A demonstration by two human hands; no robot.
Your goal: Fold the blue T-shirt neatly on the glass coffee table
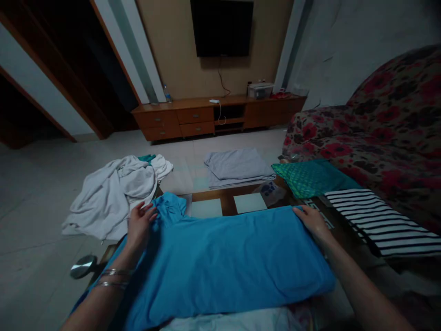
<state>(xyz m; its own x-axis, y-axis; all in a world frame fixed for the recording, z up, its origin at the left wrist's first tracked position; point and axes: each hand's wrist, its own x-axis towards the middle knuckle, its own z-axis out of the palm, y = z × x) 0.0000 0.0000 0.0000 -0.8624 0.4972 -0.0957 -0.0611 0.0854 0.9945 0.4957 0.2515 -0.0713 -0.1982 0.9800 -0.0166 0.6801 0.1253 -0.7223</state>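
A blue shirt lies spread lengthwise over the low table in front of me, its near side partly folded. My right hand pinches the shirt's far right corner between thumb and fingers. At the bunched upper left part of the shirt is my left hand, its fingers apart and slightly curled, close to or touching the cloth. Two bangles circle the left wrist. Beneath the shirt's near edge a pale patterned cloth peeks out.
A rumpled white garment hangs at the table's left end. A folded grey cloth lies at the far edge. On the right are a green patterned garment and a striped garment, beside a floral sofa. A TV cabinet stands beyond.
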